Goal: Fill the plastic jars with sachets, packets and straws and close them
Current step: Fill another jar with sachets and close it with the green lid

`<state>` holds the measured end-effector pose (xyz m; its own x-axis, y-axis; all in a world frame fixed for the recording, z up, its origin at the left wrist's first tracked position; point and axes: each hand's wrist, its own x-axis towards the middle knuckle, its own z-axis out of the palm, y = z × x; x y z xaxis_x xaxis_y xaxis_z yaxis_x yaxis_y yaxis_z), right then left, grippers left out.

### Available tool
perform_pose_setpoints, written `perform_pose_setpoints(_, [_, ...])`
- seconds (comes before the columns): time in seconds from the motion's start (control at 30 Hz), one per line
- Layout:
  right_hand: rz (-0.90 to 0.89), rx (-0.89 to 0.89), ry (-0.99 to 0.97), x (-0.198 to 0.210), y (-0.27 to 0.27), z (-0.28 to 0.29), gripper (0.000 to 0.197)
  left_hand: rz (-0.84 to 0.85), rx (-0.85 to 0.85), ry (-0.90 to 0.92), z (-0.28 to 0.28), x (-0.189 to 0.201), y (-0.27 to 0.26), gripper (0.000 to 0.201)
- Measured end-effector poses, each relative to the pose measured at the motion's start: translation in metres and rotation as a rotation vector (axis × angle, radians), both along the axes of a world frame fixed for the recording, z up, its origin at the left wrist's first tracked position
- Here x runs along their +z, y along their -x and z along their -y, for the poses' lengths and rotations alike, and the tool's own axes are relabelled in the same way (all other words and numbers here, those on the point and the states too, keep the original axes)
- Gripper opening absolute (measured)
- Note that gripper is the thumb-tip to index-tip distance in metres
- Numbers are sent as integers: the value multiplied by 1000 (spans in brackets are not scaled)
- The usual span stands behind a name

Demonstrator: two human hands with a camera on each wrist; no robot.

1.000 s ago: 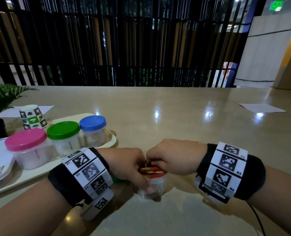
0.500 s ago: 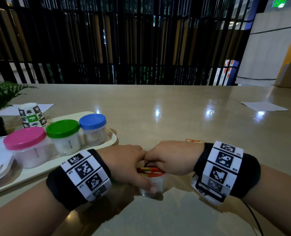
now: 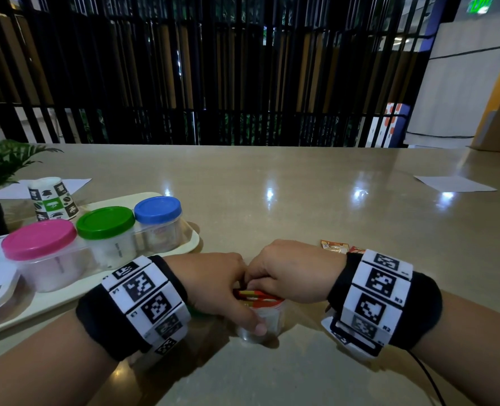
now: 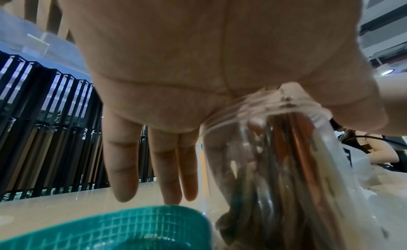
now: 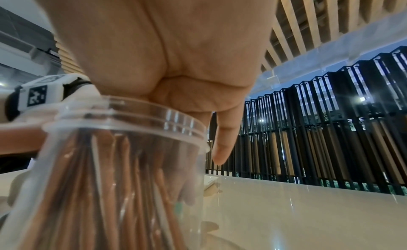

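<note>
Jar [image 3: 262, 315] under my hands had hardly shifted since a second ago; my left hand [image 3: 216, 285] still gripped its clear side, my right hand [image 3: 294, 272] stayed curled over red-and-yellow sachets [image 3: 256, 296] at its mouth. Three lidded jars [image 3: 108, 232] stood left of my left hand.

"R3" on right wrist band [image 3: 381, 291]

potted plant [image 3: 0, 168], patterned paper cup [image 3: 52, 199], paper sheet [image 3: 453, 183]

Glossy beige table [image 3: 301, 183]: tray [image 3: 194, 240] left, open jar [image 3: 267, 317] near edge, sachets [image 3: 335, 247], paper sheet [image 3: 453, 183].
</note>
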<state>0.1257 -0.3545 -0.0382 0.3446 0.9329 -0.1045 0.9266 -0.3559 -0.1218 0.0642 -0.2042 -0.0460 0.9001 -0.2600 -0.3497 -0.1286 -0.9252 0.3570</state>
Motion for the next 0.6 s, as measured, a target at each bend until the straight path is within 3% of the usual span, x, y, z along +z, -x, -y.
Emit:
perform_pose_setpoints(0.1, [-62, -13, -20, 2, 1, 3, 25, -2, -5, 5, -2, 0, 0, 80])
perform_pose_setpoints(0.17, [-118, -42, -92, 8, -1, 7, 22, -26, 0, 11, -2, 0, -1, 78])
perform_pose_setpoints(0.27, [-297, -202, -336, 21, -17, 15, 14, -22, 24, -62, -4, 0, -2, 75])
perform_pose_setpoints(0.37, [-292, -376, -441, 32, -53, 31, 10, 1, 10, -91, -5, -2, -2, 84])
perform_pose_setpoints(0.5, [-201, -599, -149, 23, -100, 56, 8, -29, -4, -79, -5, 0, -2, 79])
perform_pose_setpoints(0.6, [-154, -651, 151, 8, -113, 66, 18, -54, -4, -83, -5, 0, -4, 69])
